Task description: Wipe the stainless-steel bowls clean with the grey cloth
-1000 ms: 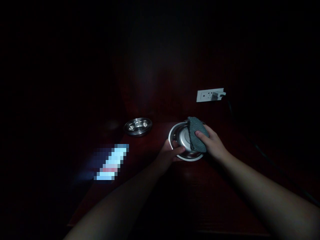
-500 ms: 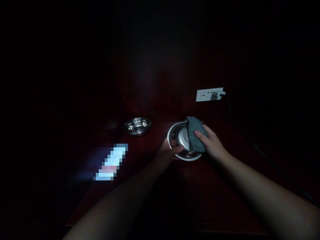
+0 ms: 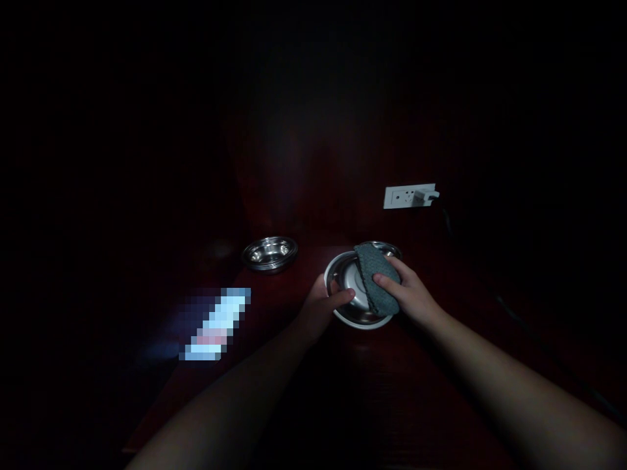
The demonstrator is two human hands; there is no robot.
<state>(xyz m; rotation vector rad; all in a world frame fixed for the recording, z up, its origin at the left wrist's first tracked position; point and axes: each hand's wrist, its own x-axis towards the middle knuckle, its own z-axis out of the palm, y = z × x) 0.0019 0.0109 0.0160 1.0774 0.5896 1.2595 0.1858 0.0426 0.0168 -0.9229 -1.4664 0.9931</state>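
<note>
A shiny metal bowl (image 3: 347, 314) is tilted toward me above the dark red table. My left hand (image 3: 321, 307) grips its left side, thumb inside the rim and the other fingers hidden behind it. Folded over the bowl's right side is a grey-green cloth (image 3: 376, 281) with a dark stitched edge. My right hand (image 3: 411, 290) is closed on that cloth, its thumb pressing on the front; some of its fingers are hidden behind the cloth. Just behind the cloth shows part of another metal bowl (image 3: 386, 248).
Stacked metal bowls (image 3: 270, 254) stand at the back left of the table (image 3: 392, 391). A bright pixelated patch (image 3: 218, 324), blurred out, lies at the left edge. On the wall a white socket plate (image 3: 401, 197) holds a plug (image 3: 427, 194) with a dark cable.
The bowl and cloth have shifted slightly left in view, and the cloth has slid a little toward the bowl's middle. More of the bowl behind now shows. The view has tipped slightly up.
</note>
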